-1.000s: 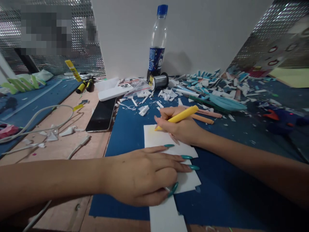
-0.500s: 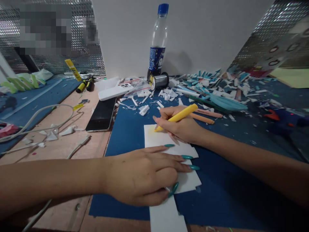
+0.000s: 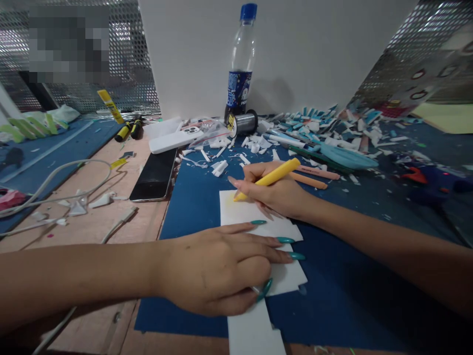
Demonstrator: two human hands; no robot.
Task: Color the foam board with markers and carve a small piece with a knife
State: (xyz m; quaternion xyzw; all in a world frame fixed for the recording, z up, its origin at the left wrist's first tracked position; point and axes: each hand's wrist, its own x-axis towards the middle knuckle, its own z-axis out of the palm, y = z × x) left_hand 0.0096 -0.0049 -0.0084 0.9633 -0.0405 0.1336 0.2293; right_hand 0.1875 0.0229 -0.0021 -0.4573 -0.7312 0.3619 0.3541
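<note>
A yellow felt-tip pen [image 3: 278, 172] is pinched in my right hand [image 3: 275, 192], its tip touching the upper left of a white cut-out piece of paper or card [image 3: 254, 330]. A faint yellow patch shows around the tip. My left hand [image 3: 221, 268] lies flat over the middle of the white piece, fingers stretched out and apart, with long teal nails. That hand hides part of the piece's stepped outline. The piece rests on a blue mat [image 3: 192, 207]. Just behind my right hand lie an orange pen [image 3: 310, 181] and a pink pen [image 3: 320, 172].
Scraps [image 3: 314, 123] in white and blue cover the back of the mat. A bottle [image 3: 240, 74] and a wire spool [image 3: 244, 123] stand behind. To the left are a black phone [image 3: 155, 175], a white phone [image 3: 175, 140] and a cable [image 3: 118, 227]. A glue gun [image 3: 436, 182] lies right.
The yellow pen and my right fingers have shifted very slightly left over the white piece. My left hand stays in place on it. The whole view has drifted a little.
</note>
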